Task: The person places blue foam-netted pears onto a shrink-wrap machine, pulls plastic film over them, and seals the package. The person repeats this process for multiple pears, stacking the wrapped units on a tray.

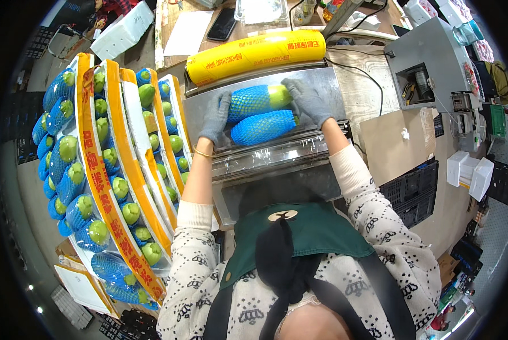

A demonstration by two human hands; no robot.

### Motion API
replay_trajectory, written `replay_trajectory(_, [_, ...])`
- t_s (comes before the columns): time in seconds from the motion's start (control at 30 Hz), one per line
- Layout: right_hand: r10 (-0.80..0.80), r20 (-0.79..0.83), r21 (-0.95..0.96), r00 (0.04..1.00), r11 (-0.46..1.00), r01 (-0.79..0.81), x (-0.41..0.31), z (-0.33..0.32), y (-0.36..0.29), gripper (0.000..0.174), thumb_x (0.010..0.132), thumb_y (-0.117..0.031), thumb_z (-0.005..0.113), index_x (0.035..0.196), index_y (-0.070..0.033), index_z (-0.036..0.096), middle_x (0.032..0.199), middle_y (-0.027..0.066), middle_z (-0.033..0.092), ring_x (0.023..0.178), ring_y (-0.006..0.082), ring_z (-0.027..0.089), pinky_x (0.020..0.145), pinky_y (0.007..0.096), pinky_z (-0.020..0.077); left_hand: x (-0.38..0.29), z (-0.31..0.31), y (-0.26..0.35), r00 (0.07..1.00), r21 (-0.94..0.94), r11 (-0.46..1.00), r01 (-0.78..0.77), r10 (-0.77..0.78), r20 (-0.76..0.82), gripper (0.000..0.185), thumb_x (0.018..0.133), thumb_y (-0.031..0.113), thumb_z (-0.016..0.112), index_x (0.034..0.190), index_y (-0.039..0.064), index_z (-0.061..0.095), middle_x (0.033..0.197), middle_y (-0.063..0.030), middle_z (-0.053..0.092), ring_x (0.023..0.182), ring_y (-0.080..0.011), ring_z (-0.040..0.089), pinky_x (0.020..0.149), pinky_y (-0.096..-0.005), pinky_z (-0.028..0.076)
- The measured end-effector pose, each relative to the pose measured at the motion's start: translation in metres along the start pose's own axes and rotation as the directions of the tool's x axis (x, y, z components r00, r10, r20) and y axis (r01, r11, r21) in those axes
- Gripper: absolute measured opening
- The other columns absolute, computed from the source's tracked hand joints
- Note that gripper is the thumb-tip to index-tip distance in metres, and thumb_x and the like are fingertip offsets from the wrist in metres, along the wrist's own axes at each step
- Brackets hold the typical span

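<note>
Two long green vegetables in blue foam net sleeves lie side by side on a metal wrapping-machine plate [322, 76]. The upper vegetable [254, 100] shows its bare pale green end on the right. Its lower neighbour [262, 127] is almost wholly covered by the net. My left hand [217, 117], in a grey glove, grips the left end of the upper vegetable. At that vegetable's green end, the gloved fingers of my right hand [307, 100] hold the tip.
A yellow roll of cling wrap [258, 55] lies behind the plate. White foam boxes [90, 127] with orange tape, full of netted green vegetables, stand at left. A phone [222, 24] rests on the back table. Right are a grey metal box [428, 63], cables and cardboard [398, 144].
</note>
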State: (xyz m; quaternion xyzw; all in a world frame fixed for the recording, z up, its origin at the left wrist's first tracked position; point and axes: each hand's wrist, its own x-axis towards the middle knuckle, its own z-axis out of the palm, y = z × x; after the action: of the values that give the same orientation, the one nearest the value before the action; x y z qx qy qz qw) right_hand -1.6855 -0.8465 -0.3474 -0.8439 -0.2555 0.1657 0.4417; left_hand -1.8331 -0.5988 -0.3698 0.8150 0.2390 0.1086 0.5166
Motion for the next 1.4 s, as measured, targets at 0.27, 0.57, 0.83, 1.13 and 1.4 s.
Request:
replay_trajectory(0.27, [-0.638,-0.096,-0.530,0.764,0.683,0.503,-0.040,0.032,-0.047,0.055,0.090,-0.041,0.059,0.138,-0.017,0.048,0.146,0.0123,0.040,0.135,0.0297,0.036,0.113,0.0426,0.0254,-0.032,0.035,0.040,0.826,0.598,0.678,-0.428,0.562,-0.046,0.050,0.094,0.042,0.054,0.131,0.009,0.051,0.134,-0.0169,0.047,0.129,-0.0339,0.040,0.109,-0.0424,0.029])
replay_trajectory(0.57, [-0.614,0.314,-0.593,0.724,0.469,0.655,-0.099,-0.093,0.038,0.050,0.078,-0.010,0.068,0.127,-0.021,0.059,0.098,0.0004,0.059,0.091,0.0203,0.053,0.084,0.0350,0.0421,-0.111,-0.084,-0.010,0.896,-0.077,0.899,0.430,-0.436,-0.088,0.028,0.092,0.028,0.058,0.102,0.003,0.067,0.066,-0.0054,0.062,0.056,-0.0135,0.059,0.053,-0.0285,0.048])
replay_trajectory(0.83, [-0.479,0.584,-0.639,0.655,0.226,0.735,-0.105,-0.109,0.081,0.060,0.084,-0.019,0.057,0.141,-0.033,0.043,0.090,-0.0005,0.052,0.089,0.0176,0.054,0.082,0.0308,0.0474,-0.155,-0.072,-0.023,0.716,-0.415,0.591,0.692,-0.637,0.285,0.035,0.095,0.036,0.057,0.095,0.002,0.063,0.056,0.0030,0.050,0.036,-0.0025,0.032,0.035,-0.0182,0.022])
replay_trajectory(1.13, [-0.546,0.623,-0.538,0.561,0.222,0.813,-0.094,-0.066,0.091,0.054,0.086,-0.012,0.050,0.138,-0.025,0.046,0.086,0.0000,0.056,0.082,0.0178,0.057,0.076,0.0326,0.0471,-0.122,-0.042,-0.043,0.436,-0.435,0.150,0.888,-0.577,0.691,0.026,0.098,0.032,0.053,0.094,0.007,0.059,0.056,0.0030,0.052,0.035,-0.0030,0.035,0.032,-0.0169,0.025])
replay_trajectory(1.4, [-0.188,-0.218,-0.143,0.958,0.977,0.159,-0.150,-0.025,0.048,0.011,0.092,-0.018,0.059,0.100,-0.012,0.062,0.073,0.0065,0.058,0.063,0.0164,0.055,0.063,0.0315,0.0483,-0.169,-0.037,-0.002,0.761,-0.636,0.469,0.613,-0.568,0.314,0.026,0.097,0.030,0.054,0.077,0.013,0.055,0.053,0.0078,0.041,0.040,-0.0040,0.031,0.040,-0.0212,0.024])
